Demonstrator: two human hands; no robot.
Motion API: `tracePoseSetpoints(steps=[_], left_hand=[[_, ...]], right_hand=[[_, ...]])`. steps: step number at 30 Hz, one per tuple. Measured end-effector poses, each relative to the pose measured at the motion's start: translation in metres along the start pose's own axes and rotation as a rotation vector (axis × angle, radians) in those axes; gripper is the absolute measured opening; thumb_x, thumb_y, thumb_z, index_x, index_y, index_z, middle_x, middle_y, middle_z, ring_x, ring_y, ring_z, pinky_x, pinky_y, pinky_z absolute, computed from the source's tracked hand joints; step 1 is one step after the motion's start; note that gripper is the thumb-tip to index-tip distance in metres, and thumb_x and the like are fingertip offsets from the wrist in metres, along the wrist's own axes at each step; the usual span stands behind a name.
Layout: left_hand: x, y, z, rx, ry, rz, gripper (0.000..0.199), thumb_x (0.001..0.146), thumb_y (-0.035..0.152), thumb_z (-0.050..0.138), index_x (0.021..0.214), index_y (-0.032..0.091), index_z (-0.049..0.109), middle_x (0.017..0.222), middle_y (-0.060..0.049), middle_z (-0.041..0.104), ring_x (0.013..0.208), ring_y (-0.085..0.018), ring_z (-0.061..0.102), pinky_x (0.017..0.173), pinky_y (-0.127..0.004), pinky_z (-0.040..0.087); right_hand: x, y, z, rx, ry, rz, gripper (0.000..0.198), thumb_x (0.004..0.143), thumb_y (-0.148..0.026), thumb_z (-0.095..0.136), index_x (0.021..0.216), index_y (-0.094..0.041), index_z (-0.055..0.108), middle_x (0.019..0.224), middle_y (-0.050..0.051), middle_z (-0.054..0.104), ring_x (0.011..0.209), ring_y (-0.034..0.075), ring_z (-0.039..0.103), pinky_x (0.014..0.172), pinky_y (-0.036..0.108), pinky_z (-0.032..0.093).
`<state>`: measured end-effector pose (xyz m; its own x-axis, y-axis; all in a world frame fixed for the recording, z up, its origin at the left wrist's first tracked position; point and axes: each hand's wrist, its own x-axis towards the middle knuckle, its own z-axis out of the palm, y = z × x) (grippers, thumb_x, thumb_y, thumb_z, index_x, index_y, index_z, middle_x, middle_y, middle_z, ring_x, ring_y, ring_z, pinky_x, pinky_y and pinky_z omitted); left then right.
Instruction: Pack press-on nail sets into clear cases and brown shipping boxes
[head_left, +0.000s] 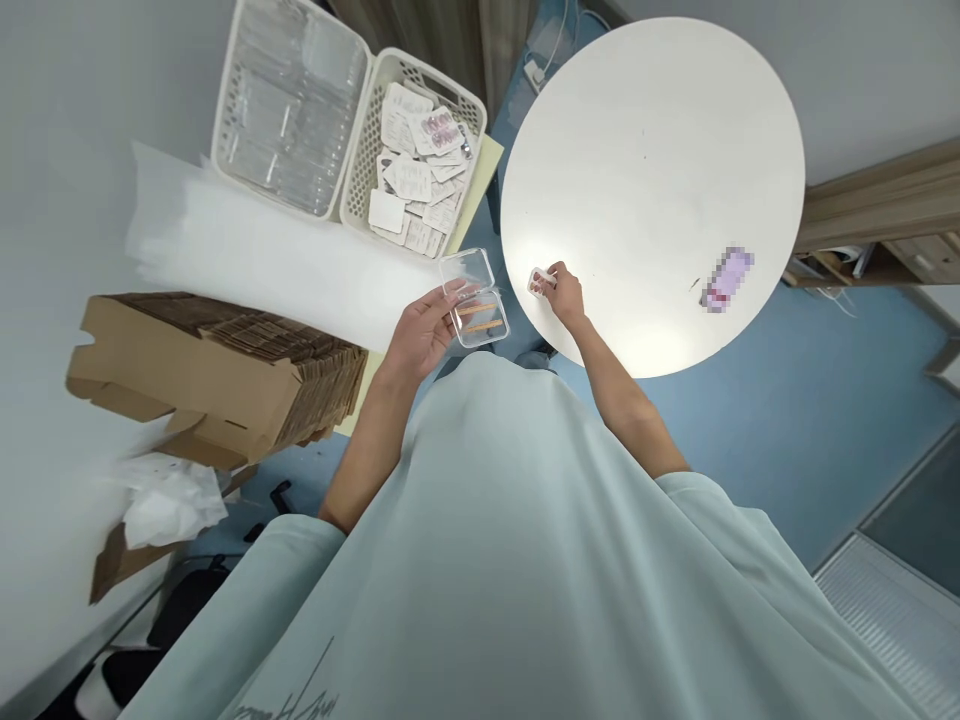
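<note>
My left hand (424,335) is closed on a clear plastic box (480,320) with its lid raised. Two thin orange-brown sticks lie inside the box. Over the near left edge of the round white table (660,130), my right hand (564,293) pinches a small white card (537,281) with reddish marks on it. The two hands are a short way apart, the box left of the card.
A white basket (480,110) holds many similar cards. Beside it, another white basket (225,130) is filled with clear plastic boxes. Folded cardboard boxes (202,370) stand at left. A blurred purple object (729,278) lies on the table's right side.
</note>
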<state>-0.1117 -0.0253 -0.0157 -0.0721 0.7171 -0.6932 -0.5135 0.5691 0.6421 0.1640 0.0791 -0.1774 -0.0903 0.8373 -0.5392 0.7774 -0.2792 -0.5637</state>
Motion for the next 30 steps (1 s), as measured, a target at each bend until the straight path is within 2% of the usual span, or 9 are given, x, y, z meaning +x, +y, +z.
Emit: tracePoseSetpoints(steps=[2,5,10,13,16,21,26,30], left_hand=[[0.008,-0.002,0.012,0.012,-0.033,-0.021,0.031,0.102,0.031,0.088,0.130,0.017,0.083,0.146,-0.015,0.083,0.139,-0.031,0.079,0.119,-0.042,0.067],[0.016,-0.006,0.034,0.039,-0.091,-0.056,0.037,0.102,0.029,0.088,0.136,0.017,0.081,0.144,-0.016,0.084,0.141,-0.033,0.078,0.120,-0.047,0.067],[0.020,-0.016,0.076,0.108,-0.212,-0.101,0.040,0.097,0.023,0.090,0.135,0.015,0.081,0.146,-0.018,0.082,0.145,-0.035,0.075,0.124,-0.051,0.063],[0.019,-0.022,0.098,0.152,-0.286,-0.110,0.033,0.097,0.021,0.090,0.129,0.014,0.084,0.144,-0.018,0.083,0.144,-0.034,0.075,0.126,-0.049,0.061],[0.017,-0.030,0.118,0.186,-0.341,-0.113,0.028,0.097,0.024,0.091,0.123,0.013,0.086,0.132,-0.016,0.087,0.138,-0.032,0.078,0.126,-0.046,0.060],[0.014,-0.039,0.141,0.197,-0.426,-0.156,0.029,0.097,0.031,0.093,0.117,0.012,0.087,0.119,-0.017,0.088,0.124,-0.034,0.083,0.114,-0.045,0.066],[0.010,-0.041,0.151,0.197,-0.388,-0.180,0.034,0.101,0.033,0.089,0.128,0.013,0.085,0.117,-0.016,0.089,0.122,-0.031,0.084,0.111,-0.044,0.068],[0.007,-0.040,0.156,0.172,-0.378,-0.166,0.038,0.103,0.036,0.088,0.131,0.011,0.083,0.121,-0.018,0.088,0.121,-0.032,0.085,0.112,-0.046,0.068]], right_hand=[[-0.019,0.009,-0.013,0.078,0.037,-0.012,0.014,0.110,-0.035,0.064,0.120,-0.027,0.057,0.110,0.008,0.079,0.095,0.024,0.074,0.094,0.039,0.060],[-0.048,0.020,-0.038,0.199,0.127,-0.007,0.022,0.107,-0.043,0.068,0.121,-0.028,0.060,0.116,0.006,0.078,0.092,0.022,0.075,0.092,0.038,0.062],[-0.099,0.026,-0.095,0.483,0.285,-0.028,0.047,0.100,-0.066,0.077,0.125,-0.029,0.063,0.114,0.006,0.078,0.092,0.023,0.078,0.093,0.041,0.066],[-0.132,0.018,-0.127,0.594,0.263,-0.145,0.056,0.095,-0.076,0.082,0.125,-0.031,0.066,0.114,0.005,0.077,0.094,0.024,0.078,0.088,0.041,0.067],[-0.160,0.003,-0.148,0.625,0.186,-0.272,0.053,0.094,-0.072,0.087,0.121,-0.031,0.070,0.110,0.004,0.077,0.094,0.024,0.078,0.086,0.042,0.068],[-0.178,-0.013,-0.160,0.530,0.099,-0.358,0.031,0.097,-0.053,0.088,0.114,-0.031,0.075,0.109,0.002,0.079,0.096,0.023,0.075,0.087,0.040,0.064],[-0.179,-0.006,-0.161,0.396,0.072,-0.352,0.023,0.099,-0.043,0.086,0.118,-0.031,0.078,0.108,0.001,0.080,0.090,0.023,0.070,0.085,0.041,0.060],[-0.180,-0.002,-0.161,0.328,0.102,-0.394,0.021,0.103,-0.042,0.083,0.120,-0.032,0.078,0.114,0.004,0.078,0.092,0.024,0.068,0.086,0.042,0.060]])
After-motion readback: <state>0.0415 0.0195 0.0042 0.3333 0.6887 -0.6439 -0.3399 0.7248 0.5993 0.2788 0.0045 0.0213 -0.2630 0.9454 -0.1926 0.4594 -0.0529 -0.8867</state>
